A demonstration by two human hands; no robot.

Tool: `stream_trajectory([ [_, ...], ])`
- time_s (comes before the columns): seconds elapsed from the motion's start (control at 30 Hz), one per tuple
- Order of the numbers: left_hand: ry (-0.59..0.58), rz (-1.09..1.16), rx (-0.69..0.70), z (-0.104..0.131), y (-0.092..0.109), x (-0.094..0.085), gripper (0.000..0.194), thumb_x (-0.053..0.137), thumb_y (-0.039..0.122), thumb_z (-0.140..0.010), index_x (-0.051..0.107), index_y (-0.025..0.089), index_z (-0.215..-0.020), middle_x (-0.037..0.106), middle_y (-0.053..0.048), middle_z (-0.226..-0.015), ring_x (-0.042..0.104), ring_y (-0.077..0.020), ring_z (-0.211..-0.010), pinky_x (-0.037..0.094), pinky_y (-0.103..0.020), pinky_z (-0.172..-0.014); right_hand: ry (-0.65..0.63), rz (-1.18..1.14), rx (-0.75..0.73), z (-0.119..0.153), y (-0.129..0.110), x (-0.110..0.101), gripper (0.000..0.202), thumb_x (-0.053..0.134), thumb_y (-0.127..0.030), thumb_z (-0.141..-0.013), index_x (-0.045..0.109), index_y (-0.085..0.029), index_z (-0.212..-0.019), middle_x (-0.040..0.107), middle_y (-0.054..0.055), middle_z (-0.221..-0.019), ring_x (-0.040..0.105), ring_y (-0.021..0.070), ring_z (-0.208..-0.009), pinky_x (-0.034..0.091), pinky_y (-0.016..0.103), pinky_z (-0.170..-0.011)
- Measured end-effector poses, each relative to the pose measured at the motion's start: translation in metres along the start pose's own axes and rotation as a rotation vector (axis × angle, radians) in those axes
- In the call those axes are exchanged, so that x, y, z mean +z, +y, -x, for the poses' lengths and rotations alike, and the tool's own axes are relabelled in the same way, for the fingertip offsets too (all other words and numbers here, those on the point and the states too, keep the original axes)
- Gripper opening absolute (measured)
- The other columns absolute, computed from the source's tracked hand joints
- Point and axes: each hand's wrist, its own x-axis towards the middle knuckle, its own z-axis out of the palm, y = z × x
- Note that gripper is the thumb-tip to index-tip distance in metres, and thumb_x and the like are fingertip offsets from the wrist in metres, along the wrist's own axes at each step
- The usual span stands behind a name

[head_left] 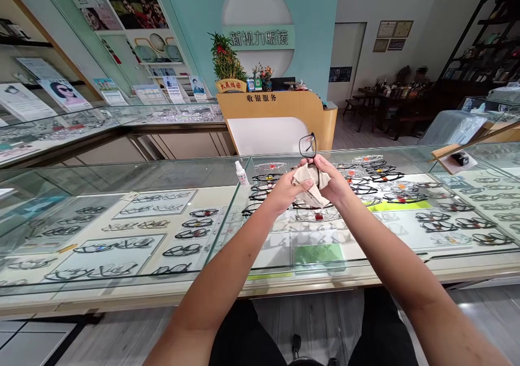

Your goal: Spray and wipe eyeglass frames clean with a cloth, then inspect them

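Above the glass counter, my two hands come together around a pair of dark-framed eyeglasses (307,146) and a cream cleaning cloth (312,193). One lens of the glasses stands up above the fingers; the other is covered by the cloth and hands. My left hand (289,189) is closed, its thumb pressing the cloth. From the other side, my right hand (332,179) grips the glasses, with part of the cloth against its palm. A small white spray bottle (241,173) stands upright on the counter, left of my hands.
Inside the glass display counter (134,290) lie several rows of eyeglasses. A wooden stand (457,160) sits on the counter at right. Beyond are a cashier desk (276,106) with plants, more showcases at left, and a plastic-wrapped chair or case (450,126) at right.
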Motion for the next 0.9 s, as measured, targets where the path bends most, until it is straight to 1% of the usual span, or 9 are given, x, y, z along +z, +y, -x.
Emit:
stream_trajectory([
  [0.1, 0.095, -0.026, 0.062, -0.001, -0.005, 0.006, 0.077, 0.113, 0.05, -0.05, 0.077, 0.015, -0.109, 0.076, -0.003, -0.095, 0.065, -0.0177, -0.083, 0.052, -0.029, -0.079, 0.021, -0.021, 0.003, 0.0, 0.004, 0.004, 0.046, 0.101, -0.053, -0.074, 0.065, -0.028, -0.086, 0.082, 0.001, -0.104, 0.077, 0.0255, -0.106, 0.064, 0.038, -0.09],
  [0.33, 0.216, -0.033, 0.189, 0.0, -0.007, 0.016, 0.07, 0.101, 0.073, -0.066, 0.078, 0.015, -0.097, 0.07, -0.001, -0.084, 0.059, -0.0135, -0.075, 0.047, -0.025, -0.069, 0.003, 0.029, 0.013, 0.007, 0.006, 0.016, 0.052, 0.103, -0.054, -0.071, 0.06, -0.028, -0.084, 0.082, 0.002, -0.107, 0.075, 0.0272, -0.114, 0.063, 0.039, -0.095],
  [0.4, 0.229, -0.018, 0.204, 0.0, -0.007, 0.016, 0.07, 0.096, 0.078, -0.07, 0.078, 0.015, -0.092, 0.068, 0.0, -0.079, 0.057, -0.0135, -0.072, 0.045, -0.025, -0.067, -0.005, 0.041, 0.018, 0.007, 0.004, 0.015, 0.052, 0.103, -0.055, -0.071, 0.061, -0.028, -0.084, 0.082, 0.003, -0.109, 0.075, 0.0273, -0.113, 0.063, 0.039, -0.095],
  [0.47, 0.189, 0.026, 0.155, -0.001, -0.005, 0.012, 0.071, 0.096, 0.08, -0.068, 0.077, 0.016, -0.089, 0.068, -0.001, -0.077, 0.06, -0.0153, -0.073, 0.046, -0.026, -0.067, -0.01, 0.044, 0.016, 0.005, 0.003, 0.012, 0.05, 0.102, -0.055, -0.071, 0.063, -0.027, -0.084, 0.082, 0.004, -0.11, 0.076, 0.0271, -0.111, 0.064, 0.04, -0.095],
  [0.53, 0.099, 0.067, 0.051, -0.001, 0.0, 0.006, 0.069, 0.1, 0.076, -0.064, 0.077, 0.016, -0.089, 0.071, -0.002, -0.079, 0.064, -0.0173, -0.076, 0.048, -0.027, -0.069, -0.011, 0.039, 0.011, 0.004, 0.001, 0.009, 0.047, 0.101, -0.055, -0.073, 0.065, -0.027, -0.085, 0.082, 0.004, -0.109, 0.076, 0.0272, -0.111, 0.064, 0.04, -0.094],
  [0.6, 0.006, 0.071, -0.048, 0.001, 0.006, -0.001, 0.064, 0.105, 0.067, -0.063, 0.077, 0.017, -0.092, 0.073, -0.003, -0.085, 0.067, -0.0183, -0.079, 0.05, -0.028, -0.072, -0.019, 0.035, -0.001, 0.003, -0.002, 0.006, 0.044, 0.1, -0.054, -0.075, 0.067, -0.027, -0.086, 0.082, 0.004, -0.107, 0.076, 0.0271, -0.112, 0.065, 0.04, -0.093],
  [0.67, -0.05, 0.05, -0.092, 0.002, 0.01, -0.006, 0.061, 0.109, 0.057, -0.062, 0.077, 0.016, -0.093, 0.074, -0.003, -0.088, 0.068, -0.0185, -0.081, 0.052, -0.029, -0.075, -0.03, 0.037, -0.015, 0.003, -0.005, 0.005, 0.041, 0.098, -0.054, -0.078, 0.068, -0.027, -0.087, 0.082, 0.004, -0.106, 0.076, 0.0267, -0.112, 0.064, 0.039, -0.093],
  [0.77, -0.047, 0.036, -0.062, 0.001, 0.011, -0.005, 0.063, 0.111, 0.05, -0.059, 0.079, 0.016, -0.101, 0.074, -0.003, -0.089, 0.067, -0.0178, -0.082, 0.053, -0.03, -0.078, -0.031, 0.041, -0.035, 0.002, -0.007, 0.003, 0.042, 0.098, -0.053, -0.08, 0.065, -0.027, -0.087, 0.082, 0.003, -0.108, 0.076, 0.0251, -0.11, 0.064, 0.038, -0.091],
  [0.9, 0.035, 0.041, 0.016, -0.001, 0.006, 0.004, 0.073, 0.112, 0.047, -0.054, 0.08, 0.016, -0.112, 0.075, -0.001, -0.092, 0.065, -0.0172, -0.081, 0.052, -0.029, -0.076, 0.001, 0.032, -0.06, 0.002, -0.005, 0.002, 0.046, 0.099, -0.052, -0.078, 0.061, -0.028, -0.085, 0.082, 0.003, -0.108, 0.075, 0.0243, -0.109, 0.063, 0.037, -0.092],
])
